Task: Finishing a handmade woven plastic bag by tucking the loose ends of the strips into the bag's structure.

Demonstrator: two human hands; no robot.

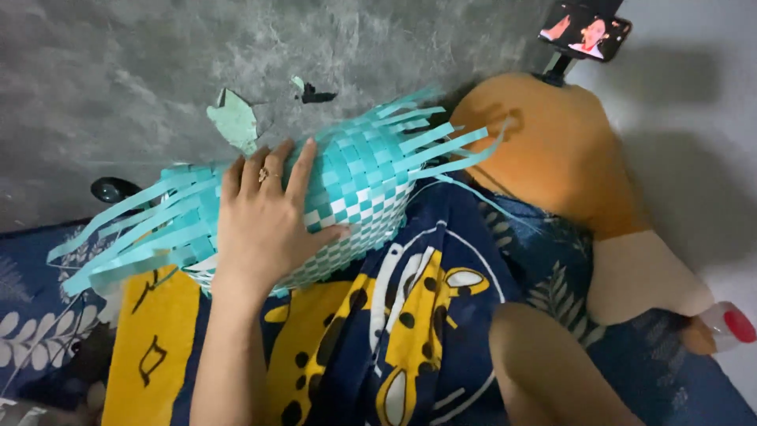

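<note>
A half-woven basket [363, 177] of teal and white flat strips lies on its side across my lap. Loose teal strip ends [130, 237] fan out at its left, and more stick out at its upper right. My left hand [264, 225] rests flat on the woven wall, fingers spread upward and thumb pointing right along the white-checked part. A ring sits on one finger. My right hand is out of view.
A blue and yellow patterned cloth [410, 315] covers my lap, with my bare knee [544, 367] at lower right. An orange and cream cushion [568, 158] lies to the right. A phone on a stand [585, 33] glows above it. A red-capped bottle [729, 325] lies at the far right. The grey wall [118, 79] has peeling paint.
</note>
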